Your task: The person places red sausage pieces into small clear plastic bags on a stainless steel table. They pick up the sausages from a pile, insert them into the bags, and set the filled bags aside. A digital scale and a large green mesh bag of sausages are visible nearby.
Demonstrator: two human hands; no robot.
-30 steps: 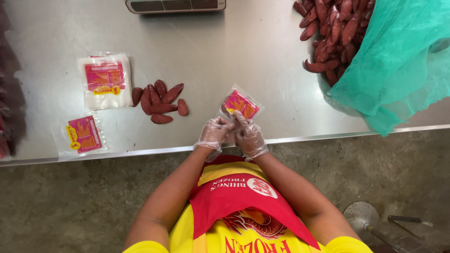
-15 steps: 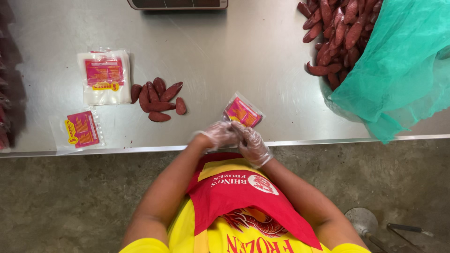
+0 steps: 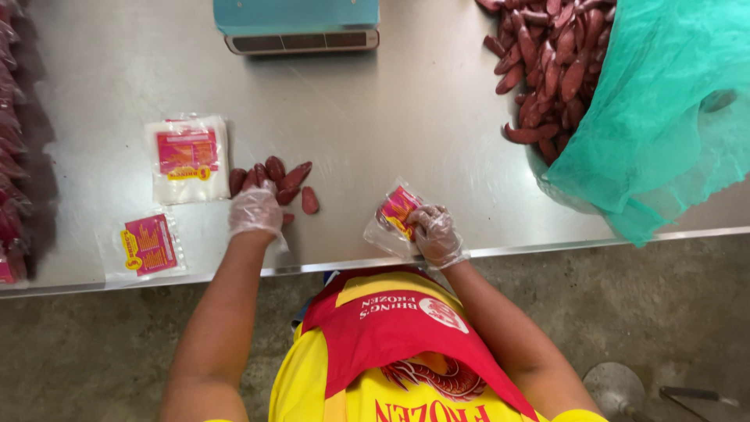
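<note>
Far left edge: we see a row of dark red sausages in clear wrapping [image 3: 9, 141] running down the side of the bare steel table [image 3: 406, 109].
Flat packs: a small clear plastic pouch with a pink and yellow label [image 3: 148, 244] lies near the table's front edge; a stack of the same empty labelled pouches [image 3: 187, 159] lies just beyond it, well apart from our hands.
Left hand: our left hand [image 3: 255, 211], in a thin clear plastic glove, rests on the small loose pile of short dark red sausages [image 3: 275, 181]; its fingers curl over the near ones, but we cannot tell whether any is actually gripped.
Scale: a teal-topped weighing scale [image 3: 297, 25] sits at the far edge, behind the pile.
Right hand: our right hand [image 3: 436, 236], gloved the same way, pinches a clear labelled pouch [image 3: 394, 215] by its near side, holding it tilted just above the table's front edge.
Far right: a large heap of dark red sausages [image 3: 551, 66] lies beside and partly under a green mesh net cover [image 3: 664, 109].
</note>
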